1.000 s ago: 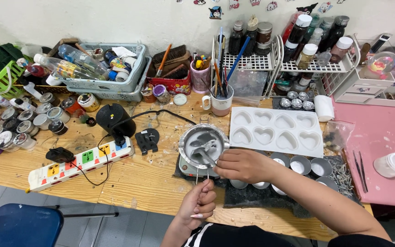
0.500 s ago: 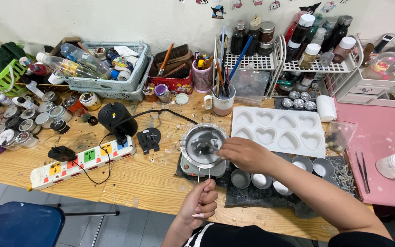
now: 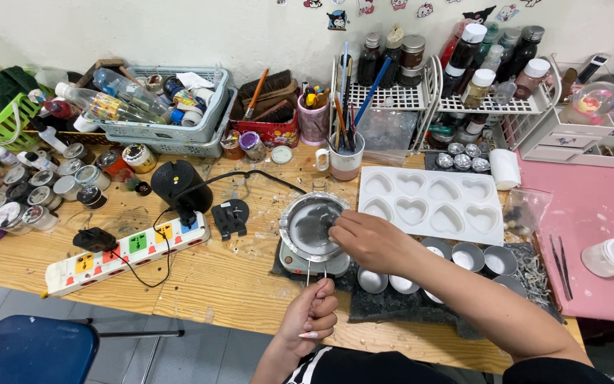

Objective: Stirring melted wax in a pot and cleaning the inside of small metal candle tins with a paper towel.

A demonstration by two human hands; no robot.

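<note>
Metal melting pan point(image 3: 312, 226) on its small hotplate: right hand point(image 3: 371, 238) reaching in
Right fingers pinched closed over the pan; left hand point(image 3: 312, 315), just below it, grips thin wicks point(image 3: 315, 271); next comes careful placing

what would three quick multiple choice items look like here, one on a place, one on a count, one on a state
1. Where does the white heart mould lie?
A. right of the metal pan
B. on the blue chair
C. in the green basket

2. How many heart cavities does the mould have?
A. four
B. eight
C. twelve

3. What is the left hand doing?
A. lying flat and open
B. pinching thin wicks in its fingers
C. gripping a bottle

Answers: 1 A, the mould sits on the bench just right of the pan, where the right hand reaches. 2 B, two rows of four. 3 B, its fingers are closed on thin wicks that point up towards the pan.
</note>
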